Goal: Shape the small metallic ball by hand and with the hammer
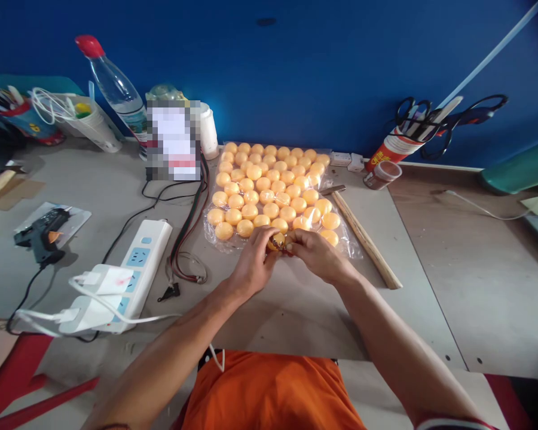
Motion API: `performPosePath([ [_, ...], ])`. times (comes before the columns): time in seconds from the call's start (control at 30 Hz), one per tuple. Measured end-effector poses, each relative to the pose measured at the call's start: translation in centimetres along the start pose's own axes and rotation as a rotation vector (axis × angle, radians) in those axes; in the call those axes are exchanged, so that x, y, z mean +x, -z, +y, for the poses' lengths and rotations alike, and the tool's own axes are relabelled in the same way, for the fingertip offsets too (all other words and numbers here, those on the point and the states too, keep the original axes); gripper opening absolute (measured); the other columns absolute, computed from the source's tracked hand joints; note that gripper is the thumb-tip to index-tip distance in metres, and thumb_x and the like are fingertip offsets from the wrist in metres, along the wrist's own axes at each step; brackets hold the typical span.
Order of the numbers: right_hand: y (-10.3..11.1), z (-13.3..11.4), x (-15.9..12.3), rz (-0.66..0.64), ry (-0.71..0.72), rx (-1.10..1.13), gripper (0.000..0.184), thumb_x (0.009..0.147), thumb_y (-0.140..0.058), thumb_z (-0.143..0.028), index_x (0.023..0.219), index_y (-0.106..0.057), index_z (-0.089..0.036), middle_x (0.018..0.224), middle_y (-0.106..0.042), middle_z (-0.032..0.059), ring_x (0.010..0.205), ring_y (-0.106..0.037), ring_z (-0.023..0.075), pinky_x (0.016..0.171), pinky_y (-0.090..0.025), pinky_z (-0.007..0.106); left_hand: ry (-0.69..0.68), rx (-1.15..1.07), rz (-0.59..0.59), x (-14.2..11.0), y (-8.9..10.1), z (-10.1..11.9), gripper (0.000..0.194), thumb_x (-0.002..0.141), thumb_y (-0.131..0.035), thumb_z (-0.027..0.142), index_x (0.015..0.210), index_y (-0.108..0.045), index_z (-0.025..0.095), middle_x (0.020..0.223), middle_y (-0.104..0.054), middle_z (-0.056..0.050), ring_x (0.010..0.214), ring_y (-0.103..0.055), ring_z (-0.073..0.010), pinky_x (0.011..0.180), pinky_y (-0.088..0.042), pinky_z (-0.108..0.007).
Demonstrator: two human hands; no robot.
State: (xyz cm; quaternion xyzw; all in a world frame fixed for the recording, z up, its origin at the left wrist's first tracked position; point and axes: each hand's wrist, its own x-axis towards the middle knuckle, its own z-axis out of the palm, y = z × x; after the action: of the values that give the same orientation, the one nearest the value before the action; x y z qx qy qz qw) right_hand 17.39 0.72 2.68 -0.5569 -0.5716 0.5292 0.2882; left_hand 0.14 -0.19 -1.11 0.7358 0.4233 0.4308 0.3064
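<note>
My left hand (256, 257) is closed around a small yellow-orange ball (275, 237), with the thumb and fingers curled at its left side. A dark, reddish beaded piece (278, 243) lies against the ball's front; its exact kind is too small to make out. From the right, my right hand (318, 254) pinches at the edge of this piece with thumb and forefinger, and the fingertips partly hide it. Right behind both hands, rows of similar yellow-orange balls (271, 210) lie on and under clear plastic (215, 243).
A hammer (367, 242) with a wooden handle lies right of the balls. At left are a power strip (146, 245), black cables, a glue gun (45, 233) and a bottle (121, 95). A red cup (392, 149) of tools and a small jar (382, 175) stand back right.
</note>
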Motion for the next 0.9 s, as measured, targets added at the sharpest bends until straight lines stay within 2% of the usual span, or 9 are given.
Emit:
performPosePath([
  [0.17,-0.2,0.0,0.1,0.05,-0.003,-0.025,0.011,0.073,-0.055,-0.028,0.066,-0.052,-0.021,0.065,-0.052,-0.0025,0.066,-0.047,0.0142,0.064,-0.04,0.029,0.015,-0.014,0.002,0.1,0.0,0.1,0.042,0.082,-0.056,0.003,0.121,-0.052,0.02,0.115,-0.061,-0.009,0.107,-0.059,-0.0209,0.088,-0.052,-0.035],
  [0.43,-0.7,0.4,0.4,0.126,-0.076,0.085,0.006,0.07,-0.06,-0.024,0.068,-0.055,-0.022,0.066,-0.059,-0.0009,0.066,-0.057,0.0163,0.068,-0.049,0.033,0.023,-0.034,0.0,0.0,-0.1,-0.1,0.042,0.083,-0.056,0.005,0.122,-0.052,0.02,0.117,-0.06,-0.01,0.107,-0.059,-0.0203,0.088,-0.052,-0.034],
  [0.57,-1.1,0.5,0.6,0.169,-0.095,0.143,0.009,0.068,-0.063,-0.024,0.069,-0.054,-0.022,0.064,-0.06,-0.0015,0.065,-0.058,0.0163,0.069,-0.052,0.034,0.046,-0.064,0.0,0.0,-0.1,-0.4,0.039,0.085,-0.058,0.009,0.122,-0.054,0.019,0.118,-0.061,-0.011,0.107,-0.06,-0.021,0.09,-0.052,-0.036],
  [0.77,-0.2,-0.2,0.4,0.081,-0.084,0.37,0.019,0.069,-0.068,-0.033,0.074,-0.055,-0.02,0.066,-0.061,-0.0017,0.065,-0.06,0.0141,0.074,-0.053,0.035,0.189,-0.303,0.022,0.2,-0.4,-0.4,0.036,0.087,-0.066,0.022,0.121,-0.056,0.022,0.111,-0.065,-0.009,0.1,-0.064,-0.0208,0.086,-0.055,-0.035],
  [0.9,0.4,-0.5,0.1,0.095,-0.033,0.381,0.026,0.067,-0.071,-0.034,0.087,-0.062,-0.019,0.077,-0.065,0.0002,0.069,-0.064,0.0151,0.076,-0.055,0.036,0.268,-0.531,0.009,0.6,-0.6,-0.2,0.041,0.085,-0.07,0.036,0.12,-0.052,0.022,0.104,-0.067,-0.007,0.092,-0.068,-0.0197,0.082,-0.057,-0.036],
])
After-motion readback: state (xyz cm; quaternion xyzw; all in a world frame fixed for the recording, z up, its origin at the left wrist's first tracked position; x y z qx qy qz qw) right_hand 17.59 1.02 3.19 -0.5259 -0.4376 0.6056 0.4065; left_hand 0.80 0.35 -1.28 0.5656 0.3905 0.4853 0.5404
